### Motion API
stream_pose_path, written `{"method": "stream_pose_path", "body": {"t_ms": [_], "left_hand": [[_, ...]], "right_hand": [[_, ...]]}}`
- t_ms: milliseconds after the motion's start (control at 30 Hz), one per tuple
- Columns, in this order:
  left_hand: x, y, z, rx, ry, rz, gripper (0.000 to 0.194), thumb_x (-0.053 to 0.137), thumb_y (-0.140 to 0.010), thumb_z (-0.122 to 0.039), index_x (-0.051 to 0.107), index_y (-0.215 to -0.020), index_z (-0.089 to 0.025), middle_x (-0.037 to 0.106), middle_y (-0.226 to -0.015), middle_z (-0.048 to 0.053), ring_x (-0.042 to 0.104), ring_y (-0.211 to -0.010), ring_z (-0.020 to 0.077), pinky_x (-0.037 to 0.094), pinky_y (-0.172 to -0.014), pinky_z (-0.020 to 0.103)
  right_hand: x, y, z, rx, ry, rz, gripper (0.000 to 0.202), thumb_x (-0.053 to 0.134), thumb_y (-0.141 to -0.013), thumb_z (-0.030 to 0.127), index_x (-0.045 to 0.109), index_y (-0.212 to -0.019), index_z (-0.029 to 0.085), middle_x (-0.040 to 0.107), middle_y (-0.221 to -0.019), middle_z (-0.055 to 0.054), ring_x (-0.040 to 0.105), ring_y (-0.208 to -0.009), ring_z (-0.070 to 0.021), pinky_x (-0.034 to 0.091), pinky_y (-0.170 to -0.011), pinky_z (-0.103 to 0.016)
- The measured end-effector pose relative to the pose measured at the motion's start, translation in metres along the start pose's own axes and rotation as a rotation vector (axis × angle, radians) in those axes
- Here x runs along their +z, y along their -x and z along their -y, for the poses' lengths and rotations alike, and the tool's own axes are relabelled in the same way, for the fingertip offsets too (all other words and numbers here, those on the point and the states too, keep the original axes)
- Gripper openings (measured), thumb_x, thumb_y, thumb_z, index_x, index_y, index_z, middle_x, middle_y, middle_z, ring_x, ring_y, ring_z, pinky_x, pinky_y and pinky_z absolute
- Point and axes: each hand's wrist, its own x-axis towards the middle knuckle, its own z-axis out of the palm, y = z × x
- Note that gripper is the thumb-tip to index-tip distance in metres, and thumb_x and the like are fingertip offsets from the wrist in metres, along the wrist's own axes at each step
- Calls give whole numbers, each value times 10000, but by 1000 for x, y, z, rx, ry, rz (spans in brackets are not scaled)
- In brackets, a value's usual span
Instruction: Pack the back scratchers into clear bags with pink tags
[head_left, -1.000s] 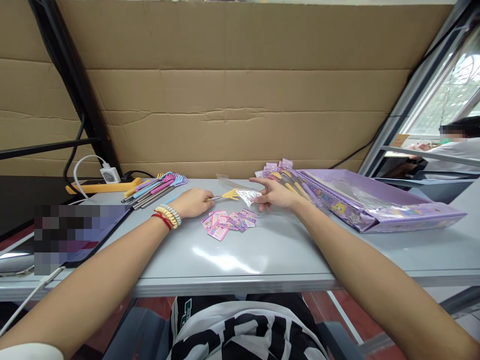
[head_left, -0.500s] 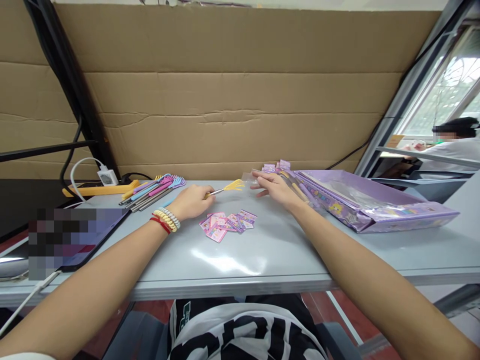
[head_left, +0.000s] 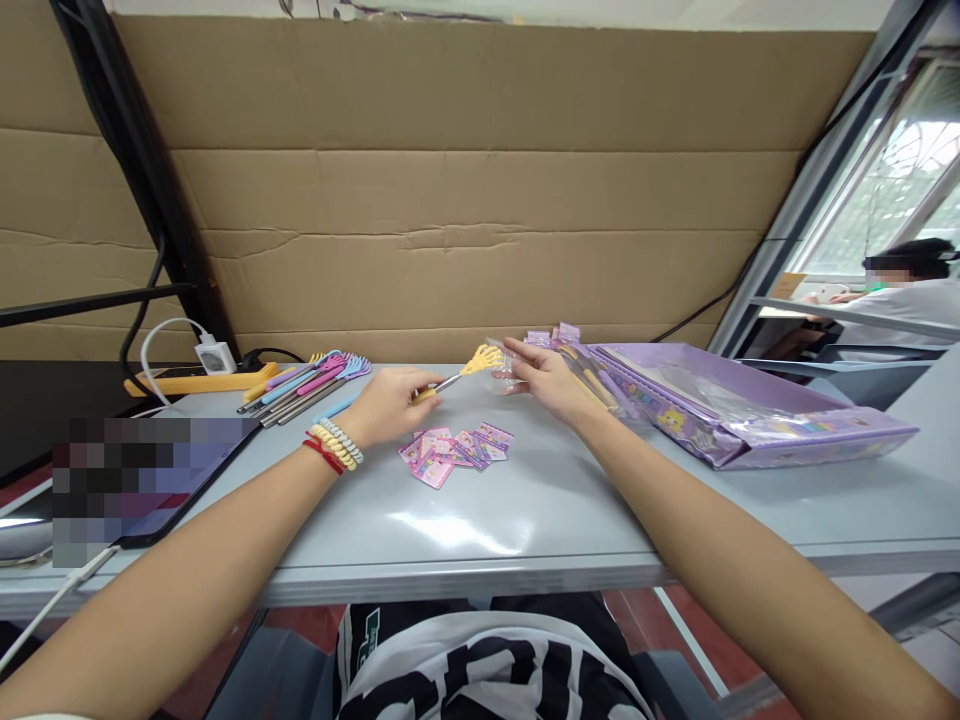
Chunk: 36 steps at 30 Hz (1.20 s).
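Note:
My left hand [head_left: 390, 405] is closed around the yellow handle of a small back scratcher [head_left: 481, 359], whose metal rod and yellow claw-shaped head point right. At that head, my right hand [head_left: 551, 382] pinches a small clear plastic bag [head_left: 507, 374]. The claw touches or overlaps the bag's edge; I cannot tell how much of it is inside. Pink and purple printed cards [head_left: 456, 452] lie loosely spread on the table below my hands. Left of my left hand is a pile of back scratchers [head_left: 319, 385] with purple, pink, blue and yellow parts.
A purple open box [head_left: 720, 400] stands at the right, with bagged back scratchers [head_left: 596, 378] beside it. A tablet [head_left: 187, 475], a white charger [head_left: 215, 354] and cables are at the left. Cardboard [head_left: 480, 190] walls off the back. Another person [head_left: 911, 300] sits far right.
The claw head has moved slightly right and up, and it now meets the plastic bag. My right hand has closed more on the bag.

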Motion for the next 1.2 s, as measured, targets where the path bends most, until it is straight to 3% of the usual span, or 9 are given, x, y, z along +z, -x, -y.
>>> {"method": "stream_pose_path", "body": {"t_ms": [233,433,533,667,933,1200], "left_hand": [[0,0,-5,2,15,115,219,520,-815,-255,709,-878,-162,597,-583,-16,440,-510,86,327,-541,223],[0,1,-6,1,59,115,214,517,-820,-271,700,-862,-169,546,-533,-34,403,-480,80,309,-522,220],[0,1,-6,11,55,131,228,506,-827,-281,705,-861,-173,541,-527,-28,414,-483,86,302,-515,225],[-1,1,-7,11,48,136,239,493,-833,-295,700,-817,-178,542,-529,-25,408,-483,89,300,-511,229],[-1,1,-7,41,22,117,259,476,-840,-320,690,-797,-182,547,-520,-17,387,-479,94,298,-513,231],[-1,0,-7,41,26,81,236,490,-845,-284,698,-838,-175,533,-542,-32,381,-500,86,308,-539,222]], "right_hand": [[5,4,8,-40,-213,112,494,657,-762,280,572,-1244,344,397,-1452,50,571,-1094,-169,535,-930,-405],[13,10,14,-55,-306,140,481,671,-746,359,571,-1214,309,412,-1446,16,497,-1212,-184,442,-1024,-399],[16,11,16,-50,-333,148,489,686,-726,363,573,-1198,307,509,-1367,-15,459,-1261,-201,412,-1040,-419],[17,13,16,-18,-355,172,528,677,-719,356,537,-1227,325,575,-1288,-25,518,-1207,-196,410,-1037,-424],[10,13,24,-103,-330,151,413,623,-751,387,537,-1138,270,417,-1452,-66,413,-1315,-227,388,-1031,-445],[14,14,24,-52,-429,171,458,662,-672,357,546,-1102,247,490,-1392,-76,468,-1267,-230,371,-1048,-458]]}}
